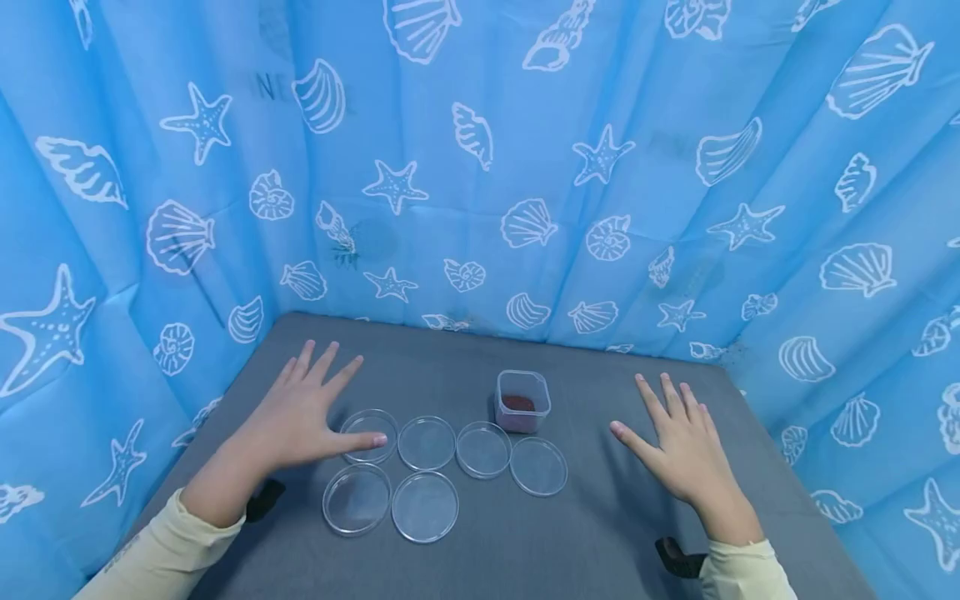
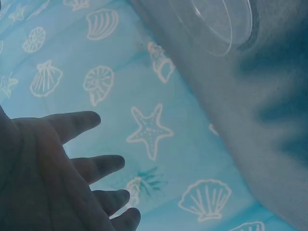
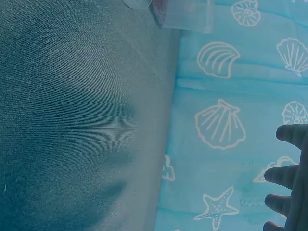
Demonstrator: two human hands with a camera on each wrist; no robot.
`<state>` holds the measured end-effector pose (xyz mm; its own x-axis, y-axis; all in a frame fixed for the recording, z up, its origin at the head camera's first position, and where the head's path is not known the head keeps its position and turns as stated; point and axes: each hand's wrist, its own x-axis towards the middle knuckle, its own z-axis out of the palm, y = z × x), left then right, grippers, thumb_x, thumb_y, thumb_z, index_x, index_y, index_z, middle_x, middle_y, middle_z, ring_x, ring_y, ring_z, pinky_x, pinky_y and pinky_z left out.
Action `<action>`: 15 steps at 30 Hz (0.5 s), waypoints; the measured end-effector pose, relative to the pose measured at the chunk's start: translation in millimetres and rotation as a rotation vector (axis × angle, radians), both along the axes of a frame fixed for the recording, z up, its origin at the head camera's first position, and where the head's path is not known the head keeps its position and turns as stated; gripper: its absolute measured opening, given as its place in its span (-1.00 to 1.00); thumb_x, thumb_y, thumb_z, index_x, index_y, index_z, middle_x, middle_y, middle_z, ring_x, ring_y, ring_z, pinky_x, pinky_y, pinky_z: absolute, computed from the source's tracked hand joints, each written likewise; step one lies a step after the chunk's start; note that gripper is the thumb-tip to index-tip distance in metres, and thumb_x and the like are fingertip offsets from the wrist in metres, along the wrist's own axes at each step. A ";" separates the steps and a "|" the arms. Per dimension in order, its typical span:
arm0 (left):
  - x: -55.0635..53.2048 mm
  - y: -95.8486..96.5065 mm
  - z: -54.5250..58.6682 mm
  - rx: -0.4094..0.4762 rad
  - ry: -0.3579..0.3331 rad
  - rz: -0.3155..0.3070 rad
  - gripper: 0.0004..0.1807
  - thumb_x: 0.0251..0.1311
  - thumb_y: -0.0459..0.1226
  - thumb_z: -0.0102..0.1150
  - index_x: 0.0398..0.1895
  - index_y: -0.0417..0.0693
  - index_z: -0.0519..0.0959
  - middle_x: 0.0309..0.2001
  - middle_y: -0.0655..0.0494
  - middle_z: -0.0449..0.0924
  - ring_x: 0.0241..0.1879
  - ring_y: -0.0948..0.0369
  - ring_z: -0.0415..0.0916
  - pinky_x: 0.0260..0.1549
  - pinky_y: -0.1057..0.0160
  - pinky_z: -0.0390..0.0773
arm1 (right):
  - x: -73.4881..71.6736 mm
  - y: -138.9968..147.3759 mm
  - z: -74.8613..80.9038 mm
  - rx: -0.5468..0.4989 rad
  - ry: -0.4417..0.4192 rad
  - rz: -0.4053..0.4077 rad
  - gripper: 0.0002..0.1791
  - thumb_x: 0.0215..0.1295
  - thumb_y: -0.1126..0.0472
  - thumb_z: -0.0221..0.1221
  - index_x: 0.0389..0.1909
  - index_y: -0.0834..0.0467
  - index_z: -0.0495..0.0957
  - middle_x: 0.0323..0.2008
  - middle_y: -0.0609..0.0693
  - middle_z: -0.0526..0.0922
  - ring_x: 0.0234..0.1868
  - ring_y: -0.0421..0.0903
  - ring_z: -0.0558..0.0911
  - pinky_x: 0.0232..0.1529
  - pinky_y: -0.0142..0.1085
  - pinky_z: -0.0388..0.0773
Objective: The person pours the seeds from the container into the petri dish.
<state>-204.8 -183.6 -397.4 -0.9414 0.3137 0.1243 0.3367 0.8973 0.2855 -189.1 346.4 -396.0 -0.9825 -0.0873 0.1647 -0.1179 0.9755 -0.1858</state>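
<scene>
My left hand hovers above the left side of the table with fingers spread, holding nothing. Its thumb overlaps one clear petri dish in the head view. On the right, my right hand is held over the table, fingers spread and nothing in them. Between the hands lie several clear round petri dishes, among them a front-left dish, a front dish and the rightmost dish. Behind them stands a square clear plastic container with dark reddish-brown material in its bottom.
A grey cloth-covered table carries everything. Blue curtains printed with white shells and starfish hang along its back and sides. Dark bands sit at both wrists, by the pale sleeves.
</scene>
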 end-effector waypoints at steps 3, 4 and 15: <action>-1.0 1.7 -0.5 0.001 -0.002 -0.007 0.34 0.00 0.65 0.12 0.73 0.10 0.09 0.71 -0.34 -0.16 0.67 -0.43 -0.40 0.57 -0.53 -0.17 | -3.0 0.1 -0.3 -0.012 -0.005 -0.001 0.07 0.44 -0.51 0.03 0.75 -0.02 -0.07 0.68 0.41 -0.09 0.66 0.52 -0.14 0.52 0.57 -0.16; -1.4 2.3 -0.5 0.001 -0.001 -0.008 0.34 0.01 0.65 0.12 0.73 0.10 0.09 0.71 -0.34 -0.16 0.67 -0.43 -0.40 0.57 -0.53 -0.17 | -3.6 0.1 -0.8 -0.016 -0.004 -0.002 0.07 0.44 -0.51 0.04 0.75 -0.01 -0.05 0.69 0.41 -0.09 0.66 0.52 -0.14 0.53 0.57 -0.16; -5.2 13.2 -6.1 0.007 0.024 -0.019 0.33 -0.01 0.64 0.17 0.71 0.09 0.15 0.69 -0.36 -0.06 0.66 -0.46 -0.29 0.53 -0.56 -0.03 | -5.0 1.8 -9.1 -0.060 -0.027 0.002 0.05 0.47 -0.45 0.06 0.74 0.03 -0.03 0.68 0.42 -0.07 0.65 0.53 -0.11 0.51 0.58 -0.15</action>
